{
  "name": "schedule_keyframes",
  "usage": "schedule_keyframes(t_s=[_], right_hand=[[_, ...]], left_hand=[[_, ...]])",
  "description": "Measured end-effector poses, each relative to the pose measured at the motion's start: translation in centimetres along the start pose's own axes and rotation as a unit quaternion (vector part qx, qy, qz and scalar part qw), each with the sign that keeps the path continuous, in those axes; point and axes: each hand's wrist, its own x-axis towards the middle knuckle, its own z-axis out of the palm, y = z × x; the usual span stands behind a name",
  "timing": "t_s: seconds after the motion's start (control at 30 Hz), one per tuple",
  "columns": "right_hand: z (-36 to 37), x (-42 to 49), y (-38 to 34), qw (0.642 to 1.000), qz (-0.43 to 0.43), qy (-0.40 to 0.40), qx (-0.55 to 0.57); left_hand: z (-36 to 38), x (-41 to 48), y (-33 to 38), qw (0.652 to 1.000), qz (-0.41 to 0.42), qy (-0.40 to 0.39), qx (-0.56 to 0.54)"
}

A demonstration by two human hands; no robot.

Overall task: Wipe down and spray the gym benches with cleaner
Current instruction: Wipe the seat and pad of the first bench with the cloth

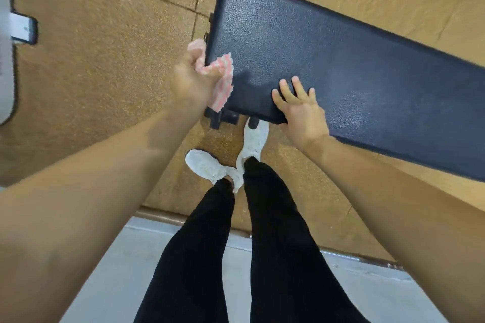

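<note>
We've got the pink cloth (220, 81) bunched in our left hand (190, 81), fingers curled tight around it, right at the near end edge of the gym bench (341, 60). Our right hand (301, 110) lies flat on the near long edge, fingers spread, bracing. The pad's long axis runs away to the right, all bare vinyl, so the left hand looks best placed to sweep that way.

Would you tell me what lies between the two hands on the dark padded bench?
In the head view, only bare bench padding separates the left hand, gripping a pink-and-white cloth, from the right hand.
</note>
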Motion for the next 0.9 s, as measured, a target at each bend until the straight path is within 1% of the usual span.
schedule_keyframes(t_s=[0.1, 0.2, 0.33, 0.43, 0.47, 0.5, 0.53, 0.57, 0.63, 0.7, 0.73, 0.77, 0.8, 0.87, 0.9], right_hand=[[-0.4, -0.1, 0.0, 1.0, 0.01, -0.016, -0.003], [-1.3, 0.2, 0.0, 0.999, 0.013, -0.038, 0.019], [-2.9, 0.4, -0.2, 0.996, 0.043, -0.069, 0.047], [-5.5, 1.1, -1.2, 0.99, 0.057, -0.104, 0.077], [-6.7, 1.5, -1.6, 0.984, 0.071, -0.116, 0.116], [-8.0, 2.0, -2.0, 0.972, 0.09, -0.117, 0.183], [-9.2, 2.4, -2.2, 0.951, 0.11, -0.111, 0.266], [-10.5, 2.8, -2.5, 0.922, 0.129, -0.095, 0.352], [-13.8, 3.7, -3.3, 0.852, 0.159, -0.035, 0.497], [-17.5, 4.4, -4.6, 0.774, 0.174, 0.012, 0.608], [-19.5, 4.9, -5.6, 0.743, 0.167, 0.028, 0.648], [-21.6, 5.3, -6.5, 0.723, 0.154, 0.042, 0.672], [-23.5, 5.7, -7.5, 0.711, 0.137, 0.057, 0.687], [-26.9, 6.5, -9.8, 0.7, 0.114, 0.089, 0.7], [-28.4, 6.8, -11.0, 0.696, 0.116, 0.1, 0.701]], left_hand=[[0.1, 0.6, 2.9, 0.999, 0.017, -0.021, 0.022], [0.8, 1.5, 6.4, 0.999, 0.026, -0.036, -0.02], [1.0, 3.3, 11.0, 0.995, 0.102, -0.017, -0.004], [-0.4, 4.4, 12.5, 0.989, 0.135, -0.06, -0.012], [-1.2, 4.4, 12.9, 0.986, 0.144, -0.087, -0.017], [-2.1, 3.7, 13.7, 0.981, 0.152, -0.114, -0.027], [-3.0, 3.4, 14.3, 0.977, 0.16, -0.137, -0.032], [-3.9, 3.1, 15.0, 0.972, 0.171, -0.158, -0.033], [-5.9, 2.9, 16.6, 0.962, 0.193, -0.19, -0.015], [-8.0, 2.9, 18.2, 0.952, 0.204, -0.229, -0.006], [-9.2, 3.1, 19.1, 0.948, 0.205, -0.245, -0.002], [-10.5, 3.2, 20.2, 0.943, 0.203, -0.262, -0.001], [-11.8, 3.5, 21.4, 0.941, 0.198, -0.276, -0.004], [-14.9, 3.8, 23.9, 0.939, 0.184, -0.291, -0.01], [-16.7, 3.9, 25.1, 0.939, 0.182, -0.293, -0.004]])
